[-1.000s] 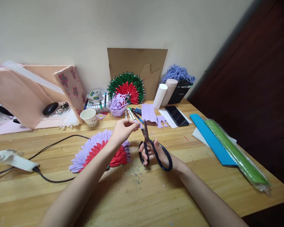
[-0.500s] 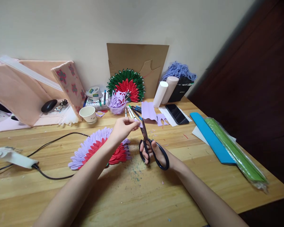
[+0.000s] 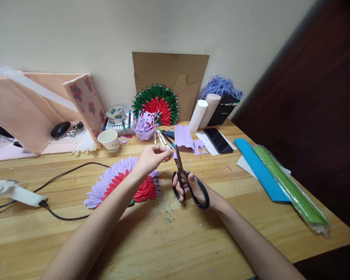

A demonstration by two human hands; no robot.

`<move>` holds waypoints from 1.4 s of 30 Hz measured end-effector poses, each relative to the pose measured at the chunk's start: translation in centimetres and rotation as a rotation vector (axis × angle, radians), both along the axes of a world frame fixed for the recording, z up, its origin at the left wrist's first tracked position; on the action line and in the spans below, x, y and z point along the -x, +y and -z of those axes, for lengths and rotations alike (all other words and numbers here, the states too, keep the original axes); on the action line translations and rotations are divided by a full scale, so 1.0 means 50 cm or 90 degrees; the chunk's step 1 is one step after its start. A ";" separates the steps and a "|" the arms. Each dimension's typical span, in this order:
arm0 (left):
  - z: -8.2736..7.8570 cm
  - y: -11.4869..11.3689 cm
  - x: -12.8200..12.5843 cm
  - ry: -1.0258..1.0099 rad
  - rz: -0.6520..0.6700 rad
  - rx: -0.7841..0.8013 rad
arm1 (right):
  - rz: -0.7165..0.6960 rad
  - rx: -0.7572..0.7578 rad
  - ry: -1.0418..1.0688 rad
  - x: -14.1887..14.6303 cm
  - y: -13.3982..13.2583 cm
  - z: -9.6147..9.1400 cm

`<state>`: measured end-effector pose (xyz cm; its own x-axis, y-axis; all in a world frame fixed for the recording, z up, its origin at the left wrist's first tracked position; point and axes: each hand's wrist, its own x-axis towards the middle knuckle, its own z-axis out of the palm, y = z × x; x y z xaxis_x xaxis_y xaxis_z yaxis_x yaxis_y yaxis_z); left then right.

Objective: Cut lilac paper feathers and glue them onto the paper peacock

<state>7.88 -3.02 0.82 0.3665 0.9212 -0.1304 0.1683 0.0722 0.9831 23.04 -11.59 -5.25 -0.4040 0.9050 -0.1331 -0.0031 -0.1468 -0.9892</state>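
Observation:
Between the thumb and fingers of my left hand [image 3: 155, 157] is pinched a small piece of purple paper [image 3: 174, 154]. Black-handled scissors [image 3: 179, 165] are gripped in my right hand [image 3: 189, 188], with fingers through the loops. Their blades point up and away from me, right beside the purple piece; they look closed or nearly so. Under my left forearm lies a fan of purple and red paper petals [image 3: 113, 177], partly covered by the arm. Past the blades lie a sheet of purple crepe paper [image 3: 183, 137] and a cut purple scrap [image 3: 198, 147].
A bowl of purple scraps [image 3: 144, 134], a paper cup [image 3: 109, 140] and several pens stand behind my hands. A green and red fan [image 3: 156, 103] leans on cardboard [image 3: 169, 66]. At right lie a phone [image 3: 218, 140] and a green roll [image 3: 290, 184]; at left, a corded glue gun [image 3: 20, 193].
The scissors and my right hand have shifted very slightly to the right. My left hand keeps its pinch on the purple paper in almost the same place.

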 end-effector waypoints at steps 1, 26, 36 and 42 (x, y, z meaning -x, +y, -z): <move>0.001 0.001 0.000 -0.001 -0.001 0.002 | -0.002 -0.003 0.000 -0.001 0.001 0.001; 0.001 0.009 0.008 -0.020 -0.006 0.032 | 0.047 0.013 -0.043 -0.002 0.008 0.000; 0.002 0.010 0.007 0.002 -0.005 0.041 | 0.061 -0.028 -0.085 -0.014 0.013 0.019; 0.000 0.008 0.006 -0.007 0.020 0.079 | 0.068 -0.031 -0.087 -0.017 0.012 0.022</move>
<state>7.59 -2.60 0.80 0.3974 0.8860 -0.2388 0.1614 0.1887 0.9687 23.88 -10.97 -6.34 -0.2857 0.9487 -0.1357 0.1185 -0.1056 -0.9873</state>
